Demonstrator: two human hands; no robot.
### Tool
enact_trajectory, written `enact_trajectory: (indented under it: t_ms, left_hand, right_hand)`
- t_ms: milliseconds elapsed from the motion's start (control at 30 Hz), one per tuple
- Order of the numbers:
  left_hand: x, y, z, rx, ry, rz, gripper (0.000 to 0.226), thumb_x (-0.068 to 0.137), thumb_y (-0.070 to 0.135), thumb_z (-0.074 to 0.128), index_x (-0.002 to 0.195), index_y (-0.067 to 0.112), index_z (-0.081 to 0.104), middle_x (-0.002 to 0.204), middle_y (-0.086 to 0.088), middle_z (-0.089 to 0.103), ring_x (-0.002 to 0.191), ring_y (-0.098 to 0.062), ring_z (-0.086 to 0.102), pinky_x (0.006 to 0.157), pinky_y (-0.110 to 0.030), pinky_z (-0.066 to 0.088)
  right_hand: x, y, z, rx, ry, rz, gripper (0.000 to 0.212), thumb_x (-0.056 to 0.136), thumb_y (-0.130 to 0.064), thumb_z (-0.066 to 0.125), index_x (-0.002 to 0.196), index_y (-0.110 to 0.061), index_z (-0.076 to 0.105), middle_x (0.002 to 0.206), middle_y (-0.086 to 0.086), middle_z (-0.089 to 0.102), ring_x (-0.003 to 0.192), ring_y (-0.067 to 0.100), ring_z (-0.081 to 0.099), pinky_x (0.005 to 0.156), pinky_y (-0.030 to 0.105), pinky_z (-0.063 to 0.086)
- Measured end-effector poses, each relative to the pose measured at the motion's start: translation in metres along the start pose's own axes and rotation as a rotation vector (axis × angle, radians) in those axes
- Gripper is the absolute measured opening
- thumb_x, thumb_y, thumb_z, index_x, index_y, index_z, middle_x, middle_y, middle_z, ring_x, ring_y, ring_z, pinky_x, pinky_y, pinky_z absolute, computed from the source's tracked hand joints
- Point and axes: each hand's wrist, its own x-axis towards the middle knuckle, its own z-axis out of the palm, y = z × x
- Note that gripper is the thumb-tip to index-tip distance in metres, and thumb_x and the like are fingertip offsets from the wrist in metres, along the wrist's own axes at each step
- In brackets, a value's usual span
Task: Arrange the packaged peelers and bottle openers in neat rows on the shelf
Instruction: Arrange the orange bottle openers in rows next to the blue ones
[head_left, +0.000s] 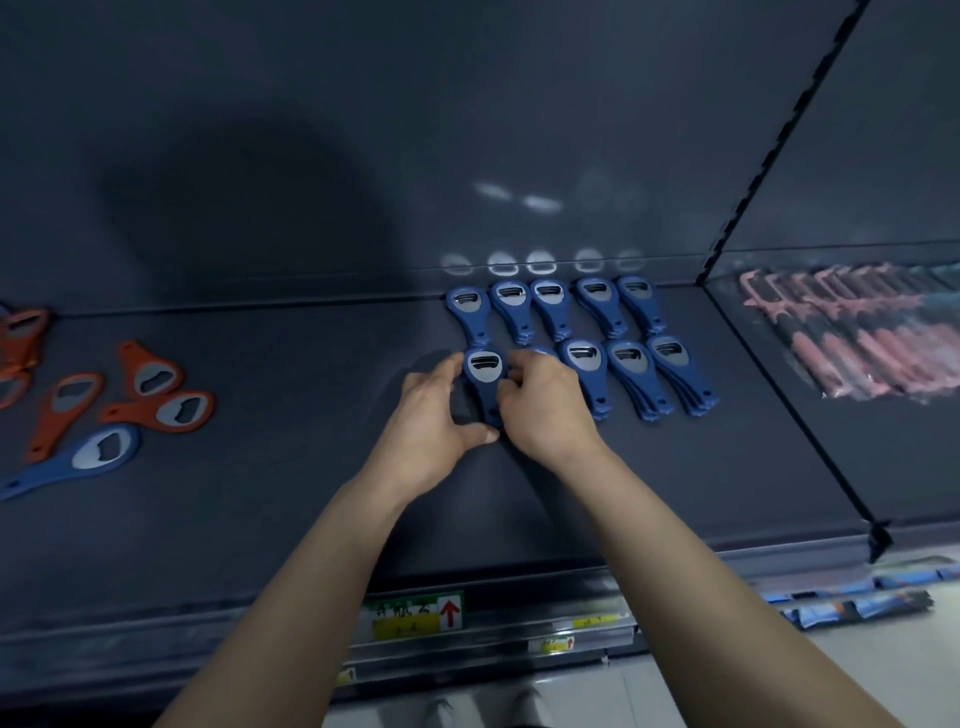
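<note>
Blue bottle openers stand in two rows on the dark shelf (675, 467): a back row (550, 306) against the rear wall and a front row (631, 374) of small stacks. At the left end of the front row lies a stack of blue openers (483, 374). My left hand (434, 426) cups its left side, thumb at its lower end. My right hand (545, 400) holds its right side with curled fingers and hides the neighbouring stack. Loose orange openers (156, 395) and one blue opener (88, 457) lie scattered at the far left.
Packaged pink peelers (857, 338) lie in a row on the adjoining shelf section to the right, past a slotted upright (779, 156). Price tags (415, 613) sit on the shelf's front rail. Blue packages (857, 603) show on a lower level at the right.
</note>
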Motion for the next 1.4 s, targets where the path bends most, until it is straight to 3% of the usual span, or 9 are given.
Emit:
enact_trajectory:
  t_ms: [233, 367, 500, 667, 833, 1033, 1400]
  left_hand:
    - [-0.002, 0.002, -0.001, -0.016, -0.014, -0.025, 0.093, 0.072, 0.024, 0.079, 0.146, 0.031, 0.023, 0.132, 0.000, 0.036, 0.110, -0.005, 0.041, 0.103, -0.025, 0.034]
    - [-0.009, 0.001, -0.003, -0.006, 0.003, -0.037, 0.095, 0.071, 0.027, 0.079, 0.145, 0.033, 0.021, 0.132, 0.007, 0.035, 0.114, -0.008, 0.041, 0.104, -0.027, 0.033]
    - [-0.023, 0.002, -0.010, 0.040, 0.110, 0.017, 0.073, 0.081, 0.020, 0.068, 0.142, 0.029, 0.030, 0.126, 0.019, 0.038, 0.124, -0.006, 0.036, 0.104, -0.026, 0.033]
    - [-0.044, 0.006, -0.032, 0.238, 0.319, 0.083, 0.046, 0.088, 0.014, 0.061, 0.132, 0.016, 0.047, 0.128, 0.001, 0.051, 0.119, -0.013, 0.045, 0.098, -0.019, 0.032]
    - [-0.074, -0.009, -0.063, 0.356, 0.427, 0.019, 0.040, 0.088, 0.009, 0.059, 0.128, 0.009, 0.053, 0.124, -0.006, 0.055, 0.116, -0.021, 0.049, 0.097, -0.021, 0.032]
    - [-0.116, -0.052, -0.113, 0.373, 0.532, -0.126, 0.037, 0.086, 0.008, 0.061, 0.123, 0.009, 0.057, 0.121, -0.008, 0.059, 0.115, -0.023, 0.052, 0.097, -0.029, 0.038]
    - [-0.162, -0.158, -0.253, 0.475, 0.584, -0.287, 0.034, 0.086, 0.006, 0.060, 0.121, 0.005, 0.059, 0.119, -0.014, 0.059, 0.111, -0.032, 0.050, 0.095, -0.040, 0.040]
  right_hand:
    - [0.002, 0.004, -0.010, 0.038, -0.020, -0.027, 0.031, 0.089, 0.001, 0.040, 0.116, 0.003, 0.056, 0.109, 0.016, 0.063, 0.101, 0.028, 0.059, 0.087, 0.039, 0.050]
    - [0.005, 0.008, -0.024, 0.097, 0.020, -0.054, 0.036, 0.092, -0.002, 0.042, 0.124, -0.007, 0.057, 0.117, 0.007, 0.063, 0.108, 0.018, 0.059, 0.083, 0.021, 0.043]
    - [0.009, 0.008, -0.030, 0.025, 0.051, -0.143, 0.027, 0.092, -0.008, 0.047, 0.114, -0.011, 0.063, 0.108, 0.006, 0.066, 0.090, 0.018, 0.060, 0.074, 0.023, 0.045]
    - [0.007, -0.009, -0.020, -0.203, 0.026, -0.356, 0.026, 0.092, -0.013, 0.050, 0.115, -0.009, 0.062, 0.107, 0.013, 0.066, 0.101, 0.031, 0.059, 0.085, 0.036, 0.049]
    - [-0.001, -0.040, 0.014, -0.335, -0.100, -0.512, 0.032, 0.094, -0.024, 0.050, 0.123, -0.011, 0.055, 0.119, 0.012, 0.058, 0.110, 0.031, 0.053, 0.087, 0.035, 0.042]
    - [-0.022, -0.089, 0.074, -0.386, -0.234, -0.617, 0.030, 0.096, -0.023, 0.049, 0.118, -0.005, 0.055, 0.118, 0.014, 0.057, 0.106, 0.030, 0.053, 0.090, 0.040, 0.044]
    - [-0.050, -0.199, 0.199, -0.454, -0.281, -0.692, 0.026, 0.094, -0.024, 0.050, 0.113, -0.008, 0.057, 0.116, 0.013, 0.055, 0.110, 0.029, 0.047, 0.088, 0.038, 0.042]
